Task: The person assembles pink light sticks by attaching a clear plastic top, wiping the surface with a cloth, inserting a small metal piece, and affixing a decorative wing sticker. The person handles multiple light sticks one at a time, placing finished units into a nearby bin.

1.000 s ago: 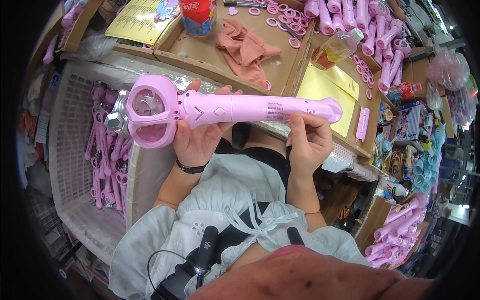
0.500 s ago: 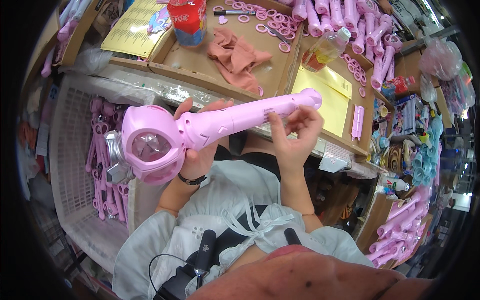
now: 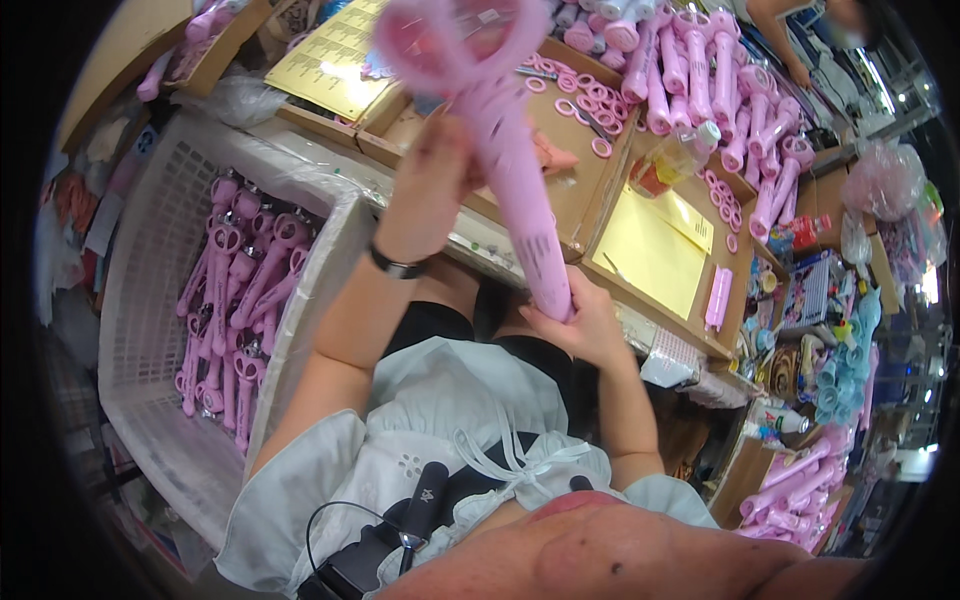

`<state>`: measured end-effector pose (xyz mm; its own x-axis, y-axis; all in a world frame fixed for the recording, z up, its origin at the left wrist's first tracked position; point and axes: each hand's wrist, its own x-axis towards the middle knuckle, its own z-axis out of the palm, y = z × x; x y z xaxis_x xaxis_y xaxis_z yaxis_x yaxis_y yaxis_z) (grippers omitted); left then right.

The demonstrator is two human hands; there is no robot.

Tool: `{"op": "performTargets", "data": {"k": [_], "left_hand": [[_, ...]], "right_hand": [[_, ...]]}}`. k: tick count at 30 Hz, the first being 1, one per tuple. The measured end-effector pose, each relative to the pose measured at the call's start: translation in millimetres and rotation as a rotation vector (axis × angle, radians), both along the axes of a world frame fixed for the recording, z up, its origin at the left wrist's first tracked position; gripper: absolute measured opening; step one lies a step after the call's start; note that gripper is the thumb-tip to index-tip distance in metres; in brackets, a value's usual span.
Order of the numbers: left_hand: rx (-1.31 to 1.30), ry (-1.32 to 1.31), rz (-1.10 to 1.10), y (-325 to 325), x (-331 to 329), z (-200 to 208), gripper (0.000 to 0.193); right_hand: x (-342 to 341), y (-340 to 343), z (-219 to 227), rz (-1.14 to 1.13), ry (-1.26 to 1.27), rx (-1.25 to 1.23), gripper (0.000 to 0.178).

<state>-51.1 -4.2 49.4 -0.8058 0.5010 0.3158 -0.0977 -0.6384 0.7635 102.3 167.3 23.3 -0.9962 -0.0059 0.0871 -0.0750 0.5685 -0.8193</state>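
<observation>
A pink toy wand [image 3: 512,170] stands tilted in front of me, its open round head at the top edge of the view and its handle pointing down toward me. Around the lower end of the handle, my right hand [image 3: 590,325] is closed. My left hand [image 3: 435,180] is closed against the wand's neck, just under the head, on its left side; its fingers are blurred and partly hidden behind the wand. A dark band circles my left wrist.
At my left a white plastic crate [image 3: 150,370] holds several pink wands [image 3: 235,300]. Ahead, cardboard trays hold pink rings [image 3: 600,100], an orange-pink cloth [image 3: 553,153], a yellow sheet [image 3: 650,245] and a drink bottle [image 3: 670,160]. More pink wand parts [image 3: 700,60] are piled at the far right.
The wand has swung from nearly level to steeply tilted, its head moving up and away. My left hand has moved forward with it; my right hand has come down and closed round the handle end.
</observation>
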Motion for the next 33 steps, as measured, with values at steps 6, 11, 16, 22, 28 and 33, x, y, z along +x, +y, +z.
{"op": "performTargets", "data": {"k": [6, 11, 16, 22, 28, 33], "left_hand": [[-0.217, 0.399, 0.459, 54, 24, -9, 0.051], [0.079, 0.268, 0.352, 55, 31, -28, 0.053], [0.368, -0.406, -0.675, 62, 43, -41, 0.068], [0.315, -0.372, -0.709, 52, 45, -49, 0.072], [-0.375, 0.259, 0.313, 54, 77, -47, 0.053], [0.013, -0.274, -0.235, 35, 58, -39, 0.035]], "right_hand": [[-13, -53, -34, -0.403, 0.213, -0.057, 0.044], [7, -49, -29, -0.213, -0.114, -0.457, 0.044], [17, -50, -30, 0.319, -0.237, -1.132, 0.038], [23, -46, -35, 0.093, -0.219, -0.936, 0.039], [19, -50, -55, -0.301, -0.054, -0.267, 0.045], [30, -48, -66, 0.006, -0.251, -0.769, 0.051]]}}
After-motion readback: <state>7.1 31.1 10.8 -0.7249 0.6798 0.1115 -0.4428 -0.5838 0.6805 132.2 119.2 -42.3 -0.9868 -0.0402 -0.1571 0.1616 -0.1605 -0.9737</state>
